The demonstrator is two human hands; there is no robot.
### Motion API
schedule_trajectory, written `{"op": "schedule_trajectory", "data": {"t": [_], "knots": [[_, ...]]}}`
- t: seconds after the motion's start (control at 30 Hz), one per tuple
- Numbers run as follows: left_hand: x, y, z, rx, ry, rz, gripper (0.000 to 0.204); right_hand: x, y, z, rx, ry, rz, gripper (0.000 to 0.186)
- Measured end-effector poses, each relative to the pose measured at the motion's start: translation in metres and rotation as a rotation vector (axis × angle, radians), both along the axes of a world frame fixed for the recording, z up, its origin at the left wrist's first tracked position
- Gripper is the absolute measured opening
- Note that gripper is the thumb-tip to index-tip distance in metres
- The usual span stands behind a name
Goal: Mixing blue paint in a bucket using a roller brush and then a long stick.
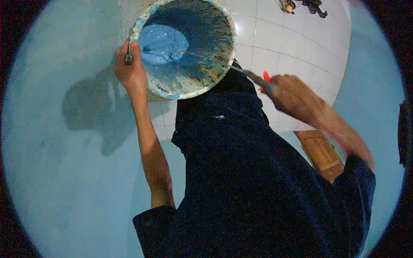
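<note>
My left hand (132, 71) is closed on the left rim of a paint-spattered bucket (206, 64), which is tipped so that its inside shows. Light blue paint (165, 43) lies at its bottom. At the right, my right hand (292, 94) is closed round the handle of a thin metal tool (262, 81), which has a red part near my fingers. The tool's narrow shaft crosses the bucket's right rim and reaches over the inside toward the paint. Part of it is too faint to follow clearly.
Below the bucket are my dark-clothed legs and a white tiled floor (275, 34). Dark and yellowish objects (312, 7) lie at the top right. Pale blue walls (56, 172) flank me, and a wooden panelled door (318, 152) shows at the lower right.
</note>
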State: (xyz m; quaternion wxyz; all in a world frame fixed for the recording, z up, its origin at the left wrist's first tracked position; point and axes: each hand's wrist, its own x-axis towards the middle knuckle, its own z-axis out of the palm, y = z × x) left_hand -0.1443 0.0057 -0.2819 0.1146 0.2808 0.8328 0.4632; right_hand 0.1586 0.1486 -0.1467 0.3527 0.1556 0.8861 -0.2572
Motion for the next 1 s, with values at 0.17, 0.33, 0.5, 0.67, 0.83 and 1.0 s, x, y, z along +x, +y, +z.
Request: {"op": "schedule_trajectory", "data": {"t": [0.17,0.33,0.5,0.67,0.83,1.0], "knots": [[0.002,0.007,0.011,-0.034,-0.037,-0.046,0.044,-0.013,0.023,-0.012,0.325,0.091,0.296,0.065],[0.000,0.000,0.004,-0.028,-0.052,-0.040,0.044,-0.017,0.020,-0.013,0.426,0.128,0.348,0.030],[-0.004,-0.001,-0.006,-0.066,0.011,-0.014,0.042,0.010,0.051,-0.030,0.484,0.145,0.383,0.076],[-0.003,-0.001,-0.005,-0.029,-0.044,-0.017,0.049,0.012,0.077,-0.033,0.580,0.244,0.411,0.049],[-0.005,-0.004,-0.006,-0.050,-0.040,0.011,0.049,0.013,0.098,-0.045,0.564,0.424,0.364,0.039],[-0.001,0.002,-0.004,-0.011,-0.026,-0.075,0.046,-0.008,0.101,-0.053,0.665,0.269,0.447,0.055]]}}
